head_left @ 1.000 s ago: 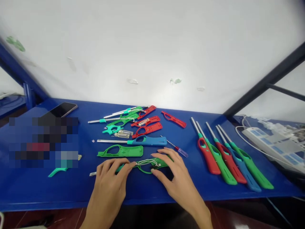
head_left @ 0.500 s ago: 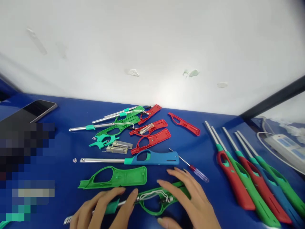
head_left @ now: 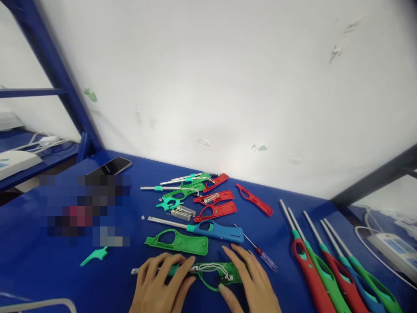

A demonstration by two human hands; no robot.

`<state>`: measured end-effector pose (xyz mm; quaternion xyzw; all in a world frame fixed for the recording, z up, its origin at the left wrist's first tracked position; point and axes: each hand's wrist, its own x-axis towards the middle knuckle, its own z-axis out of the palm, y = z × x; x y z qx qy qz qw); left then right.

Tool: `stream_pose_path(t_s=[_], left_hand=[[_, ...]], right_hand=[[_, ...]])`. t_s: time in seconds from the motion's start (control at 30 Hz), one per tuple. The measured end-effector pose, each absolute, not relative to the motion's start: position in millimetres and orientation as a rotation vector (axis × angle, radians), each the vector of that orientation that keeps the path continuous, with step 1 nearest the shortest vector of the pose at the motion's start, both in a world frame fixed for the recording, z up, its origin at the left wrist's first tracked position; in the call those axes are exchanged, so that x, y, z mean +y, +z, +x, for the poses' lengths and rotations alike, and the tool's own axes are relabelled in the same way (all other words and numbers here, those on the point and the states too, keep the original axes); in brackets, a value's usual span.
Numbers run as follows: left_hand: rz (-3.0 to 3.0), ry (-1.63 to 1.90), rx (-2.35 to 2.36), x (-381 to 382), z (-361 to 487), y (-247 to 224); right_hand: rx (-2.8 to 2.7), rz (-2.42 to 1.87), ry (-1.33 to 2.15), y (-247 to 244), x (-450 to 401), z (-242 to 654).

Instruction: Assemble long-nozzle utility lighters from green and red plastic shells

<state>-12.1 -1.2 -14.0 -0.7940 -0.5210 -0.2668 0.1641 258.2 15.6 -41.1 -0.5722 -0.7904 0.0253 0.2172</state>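
Observation:
My left hand is closed over the metal tube of a utility lighter, whose slotted tip sticks out to the left. My right hand, thumb and fingers on opposite edges, grips the handle end of a green lighter shell half. White wires run from the tube into the shell, which lies open side up. Just beyond both hands is a separate green shell half. A whole blue lighter lies behind that, its tube pointing left. A screwdriver with a clear handle rests beside it.
Several assembled lighters lie in a row at the right. Red shell halves, clear fuel tanks and teal triggers are grouped farther back. A teal piece and a phone lie left. A white wall backs the table.
The view has swung left and up, bringing the left frame post and side shelf into sight. Both hands stay on the lighter parts, which now lie more level.

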Motion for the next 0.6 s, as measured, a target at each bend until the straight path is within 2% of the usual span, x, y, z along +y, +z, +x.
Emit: stream_pose_path(t_s=[0.27,0.6], left_hand=[[-2.211,-0.981,-1.641,-0.1,1.0,-7.6],[-2.228,-0.945,-1.722,-1.8,-0.4,-11.0]], right_hand=[[-2.180,-1.523,0.287,-0.5,12.8,252.3],[-1.974,-1.653,0.469,16.6,13.1,245.3]])
